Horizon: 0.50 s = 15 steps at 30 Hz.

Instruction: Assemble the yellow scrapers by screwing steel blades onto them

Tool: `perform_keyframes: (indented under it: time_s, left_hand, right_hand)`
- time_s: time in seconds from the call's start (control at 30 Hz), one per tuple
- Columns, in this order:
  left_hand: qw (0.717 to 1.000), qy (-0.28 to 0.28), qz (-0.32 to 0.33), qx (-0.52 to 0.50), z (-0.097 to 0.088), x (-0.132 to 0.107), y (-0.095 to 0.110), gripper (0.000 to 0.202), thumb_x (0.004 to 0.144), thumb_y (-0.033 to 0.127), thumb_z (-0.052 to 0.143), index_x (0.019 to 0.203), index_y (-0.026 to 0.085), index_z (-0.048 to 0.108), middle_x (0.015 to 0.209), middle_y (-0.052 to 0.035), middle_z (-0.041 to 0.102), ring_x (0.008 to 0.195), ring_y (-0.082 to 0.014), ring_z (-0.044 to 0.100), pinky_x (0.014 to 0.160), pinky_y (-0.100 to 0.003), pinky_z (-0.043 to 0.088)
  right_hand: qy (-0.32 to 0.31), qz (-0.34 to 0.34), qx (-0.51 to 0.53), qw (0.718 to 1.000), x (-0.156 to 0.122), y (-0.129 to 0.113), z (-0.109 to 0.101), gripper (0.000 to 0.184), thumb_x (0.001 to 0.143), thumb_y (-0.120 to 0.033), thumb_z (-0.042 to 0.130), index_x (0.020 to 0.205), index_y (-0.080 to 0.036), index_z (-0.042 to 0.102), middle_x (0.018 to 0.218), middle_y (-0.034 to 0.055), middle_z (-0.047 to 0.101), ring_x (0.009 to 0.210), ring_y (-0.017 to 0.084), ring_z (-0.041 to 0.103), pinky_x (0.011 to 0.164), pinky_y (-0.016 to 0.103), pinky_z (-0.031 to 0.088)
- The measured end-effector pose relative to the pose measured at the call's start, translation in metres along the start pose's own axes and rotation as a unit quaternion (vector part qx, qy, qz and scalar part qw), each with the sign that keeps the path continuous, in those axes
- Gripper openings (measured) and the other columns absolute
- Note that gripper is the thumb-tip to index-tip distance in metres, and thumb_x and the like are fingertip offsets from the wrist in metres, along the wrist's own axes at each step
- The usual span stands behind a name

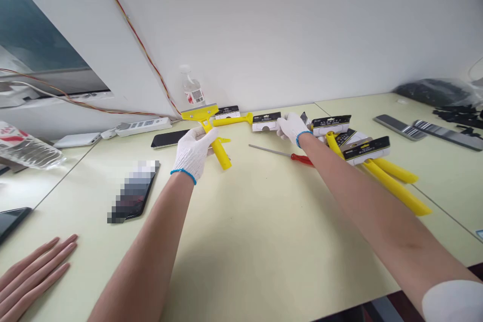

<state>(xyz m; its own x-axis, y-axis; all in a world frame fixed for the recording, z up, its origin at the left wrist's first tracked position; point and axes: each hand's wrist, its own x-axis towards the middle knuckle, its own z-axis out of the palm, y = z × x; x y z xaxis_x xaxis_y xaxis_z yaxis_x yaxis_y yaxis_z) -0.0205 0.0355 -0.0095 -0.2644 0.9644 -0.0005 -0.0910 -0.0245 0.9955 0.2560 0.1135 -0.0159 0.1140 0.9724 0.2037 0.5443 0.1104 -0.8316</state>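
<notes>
My left hand [191, 153], in a white knit glove with a blue cuff, is closed round the yellow handle of a scraper [221, 155]. Its wide metal blade points up and away from me. My right hand [292, 127], gloved the same way, has its fingers bent at the right edge of a black-and-white cardboard sleeve [266, 122], which they appear to pinch. A second yellow scraper [232, 121] lies with its head in that sleeve and its handle to the left. Under my right wrist lies a screwdriver [302, 159] with a red handle.
Several sleeved yellow scrapers [396, 186] lie at the right, near metal strips [447, 134]. Phones [138, 193], a power strip [143, 126] and a plastic bottle [192, 88] are at the left and back. Another person's bare hand [37, 271] rests on the table [256, 241].
</notes>
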Motion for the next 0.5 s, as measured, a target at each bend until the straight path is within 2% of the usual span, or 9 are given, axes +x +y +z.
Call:
perform_keyframes:
  time_s: [0.13,0.2,0.3,0.37,0.5]
  left_hand:
    - [0.999,0.013,0.003,-0.04,-0.005,0.006,-0.002,0.034,0.088,0.028,0.086,0.118,0.014,0.073,0.122,-0.0088,0.073,0.102,-0.0195,0.074,0.094,-0.04,0.065]
    - [0.998,0.022,0.008,-0.055,-0.006,0.008,-0.001,0.034,0.089,0.027,0.085,0.118,0.015,0.074,0.119,-0.0074,0.073,0.099,-0.0171,0.072,0.092,-0.037,0.065]
    - [0.996,0.029,0.014,-0.083,-0.007,0.008,0.003,0.032,0.091,0.027,0.083,0.118,0.015,0.073,0.116,-0.0069,0.072,0.094,-0.0148,0.071,0.09,-0.035,0.066]
    - [0.995,0.025,0.009,-0.099,-0.006,0.008,0.005,0.03,0.091,0.026,0.083,0.116,0.014,0.072,0.116,-0.0077,0.072,0.096,-0.0151,0.071,0.092,-0.036,0.066]
    - [0.994,0.021,0.003,-0.104,-0.001,0.006,0.006,0.031,0.091,0.026,0.085,0.113,0.015,0.067,0.12,-0.0084,0.073,0.101,-0.0163,0.072,0.097,-0.039,0.065]
  right_hand:
    - [0.016,0.006,-0.002,1.0,-0.015,-0.004,-0.018,0.039,0.111,-0.036,0.065,0.139,-0.009,0.063,0.124,0.015,0.066,0.105,0.019,0.068,0.092,0.032,0.062]
    - [-0.004,-0.013,0.009,1.0,-0.029,-0.006,-0.023,0.037,0.111,-0.032,0.061,0.14,-0.009,0.061,0.114,0.0151,0.07,0.093,0.017,0.069,0.083,0.027,0.061]
    - [-0.119,-0.056,0.088,0.987,-0.058,-0.004,-0.022,0.035,0.109,-0.029,0.057,0.139,-0.012,0.059,0.106,0.0113,0.073,0.083,0.016,0.072,0.077,0.026,0.062]
    - [-0.187,-0.066,0.132,0.971,-0.076,-0.001,-0.016,0.027,0.109,-0.027,0.054,0.13,-0.013,0.061,0.104,0.0095,0.074,0.083,0.015,0.073,0.077,0.026,0.063]
    - [-0.268,-0.053,0.148,0.951,-0.098,0.006,-0.004,0.019,0.111,-0.024,0.051,0.119,-0.012,0.062,0.106,0.0094,0.075,0.09,0.015,0.077,0.083,0.025,0.064]
